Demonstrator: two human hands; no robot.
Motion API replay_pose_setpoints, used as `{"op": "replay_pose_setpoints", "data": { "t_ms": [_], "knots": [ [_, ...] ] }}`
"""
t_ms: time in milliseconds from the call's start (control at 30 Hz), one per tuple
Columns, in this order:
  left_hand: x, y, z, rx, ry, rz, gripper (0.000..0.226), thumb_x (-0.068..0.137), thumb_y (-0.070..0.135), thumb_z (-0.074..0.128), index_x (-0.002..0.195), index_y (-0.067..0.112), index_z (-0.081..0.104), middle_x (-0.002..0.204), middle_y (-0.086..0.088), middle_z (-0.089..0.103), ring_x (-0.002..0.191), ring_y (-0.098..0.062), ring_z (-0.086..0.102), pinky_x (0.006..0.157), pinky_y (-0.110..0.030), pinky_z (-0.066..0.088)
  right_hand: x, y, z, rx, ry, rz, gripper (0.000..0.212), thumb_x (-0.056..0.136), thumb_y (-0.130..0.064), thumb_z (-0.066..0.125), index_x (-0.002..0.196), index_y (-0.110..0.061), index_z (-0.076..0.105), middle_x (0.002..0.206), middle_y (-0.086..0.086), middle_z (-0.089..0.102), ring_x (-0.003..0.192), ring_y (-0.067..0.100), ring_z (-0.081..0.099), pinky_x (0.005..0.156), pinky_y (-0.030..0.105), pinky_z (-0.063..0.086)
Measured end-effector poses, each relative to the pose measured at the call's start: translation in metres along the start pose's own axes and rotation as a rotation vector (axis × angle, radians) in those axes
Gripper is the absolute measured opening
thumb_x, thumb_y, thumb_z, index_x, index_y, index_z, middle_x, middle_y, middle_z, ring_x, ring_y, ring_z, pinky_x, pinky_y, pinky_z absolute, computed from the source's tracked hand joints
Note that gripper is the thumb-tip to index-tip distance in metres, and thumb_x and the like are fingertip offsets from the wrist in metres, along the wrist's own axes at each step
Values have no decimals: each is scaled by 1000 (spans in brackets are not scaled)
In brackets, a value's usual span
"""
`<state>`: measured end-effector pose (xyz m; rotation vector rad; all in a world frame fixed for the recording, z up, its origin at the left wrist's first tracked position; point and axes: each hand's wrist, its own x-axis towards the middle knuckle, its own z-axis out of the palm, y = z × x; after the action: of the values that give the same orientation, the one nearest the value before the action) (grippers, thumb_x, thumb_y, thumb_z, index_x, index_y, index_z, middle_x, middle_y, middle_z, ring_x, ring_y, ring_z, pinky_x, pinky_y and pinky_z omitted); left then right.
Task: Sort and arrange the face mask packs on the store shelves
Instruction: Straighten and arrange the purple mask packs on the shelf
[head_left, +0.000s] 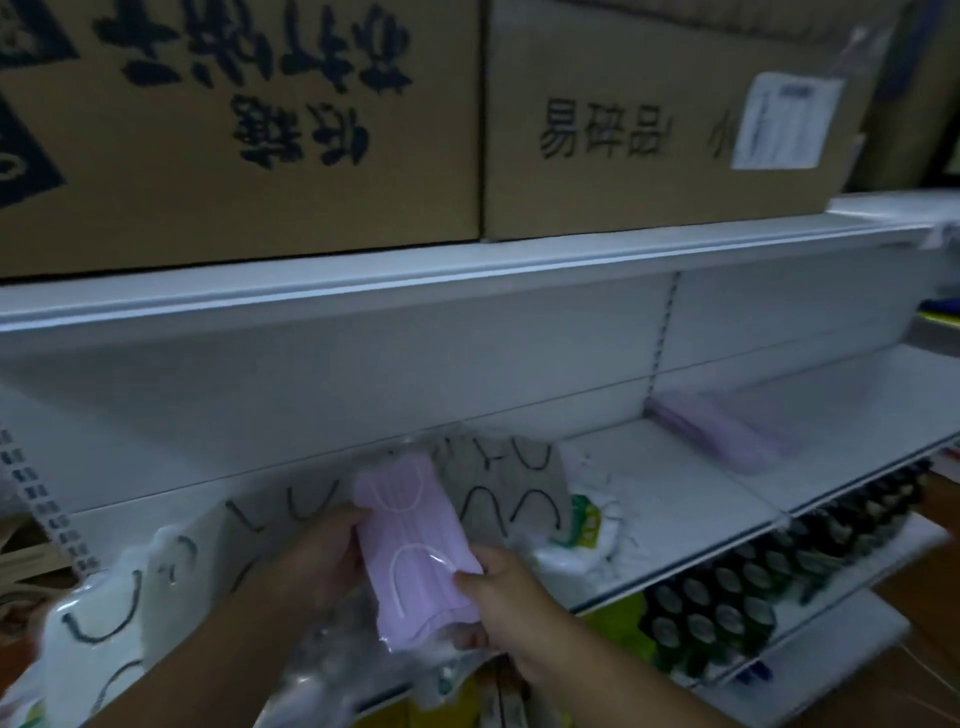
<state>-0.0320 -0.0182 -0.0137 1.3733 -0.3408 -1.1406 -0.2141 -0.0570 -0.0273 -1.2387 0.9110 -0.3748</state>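
Observation:
A pink face mask pack (413, 540) in clear wrap is held in front of the white shelf (675, 499). My left hand (317, 551) grips its left side and my right hand (498, 603) grips its lower right corner. Behind it on the shelf lies a grey mask pack (504, 483) with black ear loops. White mask packs (104, 613) with black loops lie at the left. A second pink pack (717, 431) rests alone at the shelf's far right, blurred.
Two large cardboard boxes (649, 119) stand on the upper shelf. A white bag with green print (587, 525) lies beside the grey pack. Dark round-topped items (753, 587) fill the shelf below at the right.

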Motion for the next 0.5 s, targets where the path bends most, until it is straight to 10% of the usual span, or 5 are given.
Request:
{"op": "replay_pose_setpoints", "data": {
  "t_ms": [333, 500],
  "knots": [
    [7, -43, 209, 165, -241, -30, 23, 97, 3, 39, 91, -1, 61, 64, -11, 71, 57, -21, 67, 45, -24, 53, -72, -1, -207, 4, 193, -112, 20, 89, -4, 48, 89, -11, 67, 74, 9, 59, 54, 17, 51, 44, 20, 33],
    [9, -70, 320, 236, -347, -7, 17, 95, 5, 48, 99, 2, 64, 80, -12, 74, 76, -27, 68, 62, -35, 53, -106, 1, -314, 57, 311, -72, 18, 90, -4, 46, 84, -10, 61, 66, 8, 49, 45, 16, 44, 41, 16, 31]
  ]
}}
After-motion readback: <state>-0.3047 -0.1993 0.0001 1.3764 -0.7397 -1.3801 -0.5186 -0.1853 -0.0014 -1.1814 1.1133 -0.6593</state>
